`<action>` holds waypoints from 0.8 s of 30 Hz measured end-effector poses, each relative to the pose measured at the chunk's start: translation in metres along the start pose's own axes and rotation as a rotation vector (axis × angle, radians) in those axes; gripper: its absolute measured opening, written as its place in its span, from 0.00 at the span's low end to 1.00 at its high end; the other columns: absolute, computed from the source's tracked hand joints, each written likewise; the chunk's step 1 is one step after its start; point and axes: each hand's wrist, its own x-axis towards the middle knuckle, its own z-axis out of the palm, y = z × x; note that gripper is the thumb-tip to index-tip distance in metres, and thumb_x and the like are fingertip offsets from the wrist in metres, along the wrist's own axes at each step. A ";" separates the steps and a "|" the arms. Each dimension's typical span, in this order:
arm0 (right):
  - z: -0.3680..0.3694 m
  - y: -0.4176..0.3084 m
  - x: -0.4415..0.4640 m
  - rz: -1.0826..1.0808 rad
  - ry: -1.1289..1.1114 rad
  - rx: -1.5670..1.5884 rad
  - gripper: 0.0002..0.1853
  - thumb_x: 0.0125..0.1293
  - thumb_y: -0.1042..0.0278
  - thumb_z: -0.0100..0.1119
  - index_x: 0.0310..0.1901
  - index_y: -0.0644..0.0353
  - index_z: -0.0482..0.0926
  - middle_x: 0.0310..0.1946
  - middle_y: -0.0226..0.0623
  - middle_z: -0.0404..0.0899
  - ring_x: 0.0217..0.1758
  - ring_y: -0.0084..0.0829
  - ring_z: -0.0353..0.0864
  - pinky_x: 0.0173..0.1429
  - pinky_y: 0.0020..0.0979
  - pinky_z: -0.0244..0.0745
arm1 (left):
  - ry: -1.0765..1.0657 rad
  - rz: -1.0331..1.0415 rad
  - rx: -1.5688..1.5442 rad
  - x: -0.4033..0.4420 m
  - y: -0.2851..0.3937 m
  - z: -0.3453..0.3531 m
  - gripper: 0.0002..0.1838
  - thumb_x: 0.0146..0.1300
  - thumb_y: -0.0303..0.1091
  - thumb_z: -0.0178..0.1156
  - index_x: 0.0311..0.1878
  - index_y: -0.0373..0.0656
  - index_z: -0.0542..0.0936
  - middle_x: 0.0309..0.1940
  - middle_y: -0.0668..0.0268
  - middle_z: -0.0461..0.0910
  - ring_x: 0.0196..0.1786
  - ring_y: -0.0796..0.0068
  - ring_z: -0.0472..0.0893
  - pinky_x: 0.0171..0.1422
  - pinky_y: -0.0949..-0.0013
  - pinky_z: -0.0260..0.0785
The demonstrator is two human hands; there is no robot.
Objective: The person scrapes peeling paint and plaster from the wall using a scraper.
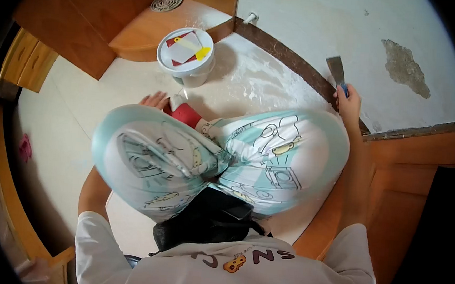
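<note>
1. Head view, right side: through the worn camera I see the right hand (349,103) with its fingers closed around the blue handle (341,91) of a scraper (336,70). The scraper is beyond the right knee, blade pointing away from the body, before the pale wall (320,22); whether it touches the wall I cannot tell.
2. Head view, left side: the left hand (155,100) shows only partly past the left knee, fingers extended, just beside red footwear (186,115). How far its grip is open, or whether it holds anything, I cannot tell.
3. Head view, surroundings: I note a lidded white bucket (207,71) upright on the floor (66,109), between the two hands and farther out, near a curved wooden step (134,35). White smears (277,77) mark the floor along the dark baseboard (286,51). A rough grey patch (408,69) interrupts the wall, to the right of the scraper.
</note>
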 end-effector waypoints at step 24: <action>-0.092 -0.061 -0.106 0.264 0.515 -0.424 0.09 0.60 0.68 0.53 0.36 0.67 0.74 0.27 0.51 0.76 0.30 0.46 0.77 0.34 0.36 0.69 | -0.461 0.252 -0.497 0.021 0.069 -0.018 0.28 0.67 0.47 0.41 0.63 0.37 0.61 0.60 0.56 0.64 0.65 0.60 0.61 0.68 0.62 0.51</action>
